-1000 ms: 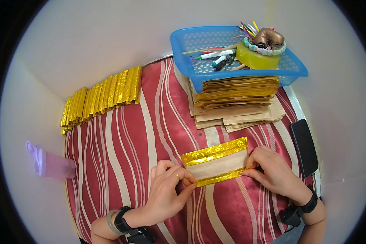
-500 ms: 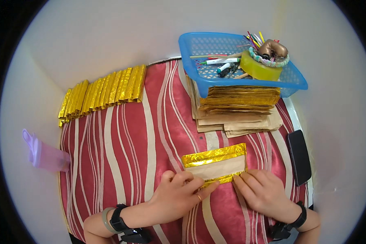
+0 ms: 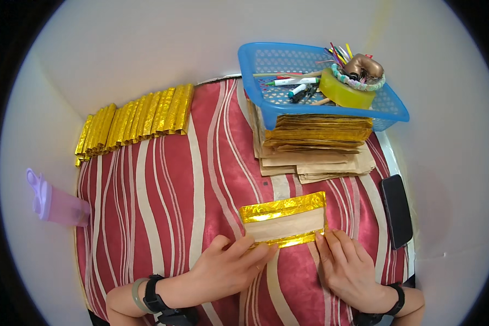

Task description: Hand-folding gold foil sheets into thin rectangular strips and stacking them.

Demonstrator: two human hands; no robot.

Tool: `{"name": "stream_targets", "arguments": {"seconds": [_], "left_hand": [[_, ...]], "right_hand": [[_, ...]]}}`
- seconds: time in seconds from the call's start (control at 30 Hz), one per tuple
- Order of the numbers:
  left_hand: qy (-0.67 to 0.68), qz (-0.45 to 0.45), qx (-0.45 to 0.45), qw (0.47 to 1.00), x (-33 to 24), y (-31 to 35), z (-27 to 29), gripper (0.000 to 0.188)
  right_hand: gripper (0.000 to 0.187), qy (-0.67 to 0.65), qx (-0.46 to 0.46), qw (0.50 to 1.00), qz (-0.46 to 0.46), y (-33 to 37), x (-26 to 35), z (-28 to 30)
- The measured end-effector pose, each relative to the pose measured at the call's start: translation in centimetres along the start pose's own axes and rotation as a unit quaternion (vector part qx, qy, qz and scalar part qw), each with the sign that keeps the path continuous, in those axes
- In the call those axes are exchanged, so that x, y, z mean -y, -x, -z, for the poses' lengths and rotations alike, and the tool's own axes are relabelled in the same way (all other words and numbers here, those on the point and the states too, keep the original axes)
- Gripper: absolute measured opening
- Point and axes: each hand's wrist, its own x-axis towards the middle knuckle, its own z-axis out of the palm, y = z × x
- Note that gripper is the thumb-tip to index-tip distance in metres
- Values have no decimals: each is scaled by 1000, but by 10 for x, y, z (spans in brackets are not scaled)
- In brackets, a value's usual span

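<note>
A sheet of gold foil paper lies on the striped cloth in front of me. Its far and near edges are folded in as shiny gold bands, with a plain beige strip between them. My left hand has curled fingers gripping the near edge at its left part, and its thumb is mostly hidden. At the near right corner, my right hand holds the fold between thumb and fingers. At the far left, several rolled gold paper pieces lie side by side in a row.
A blue plastic basket with pens and a yellow tape roll rests on a stack of beige and gold paper. A black phone lies at the right edge, a lilac lidded cup at the left. Pale walls surround the red striped cloth.
My left hand has shifted slightly left along the near fold. My right hand's fingers have straightened and drawn together at the corner. The view has shifted slightly.
</note>
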Motion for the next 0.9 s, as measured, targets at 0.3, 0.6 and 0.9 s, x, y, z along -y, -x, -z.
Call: {"name": "stream_targets", "arguments": {"seconds": [0.3, 0.6, 0.9], "left_hand": [[6, 18, -57, 998, 9, 28, 0, 33], [163, 77, -130, 975, 18, 9, -11, 25], [113, 5, -150, 982, 17, 3, -11, 27]], "right_hand": [[42, -38, -14, 998, 48, -4, -15, 3], [35, -70, -62, 991, 92, -11, -34, -4], [27, -171, -98, 978, 64, -9, -39, -12]]}}
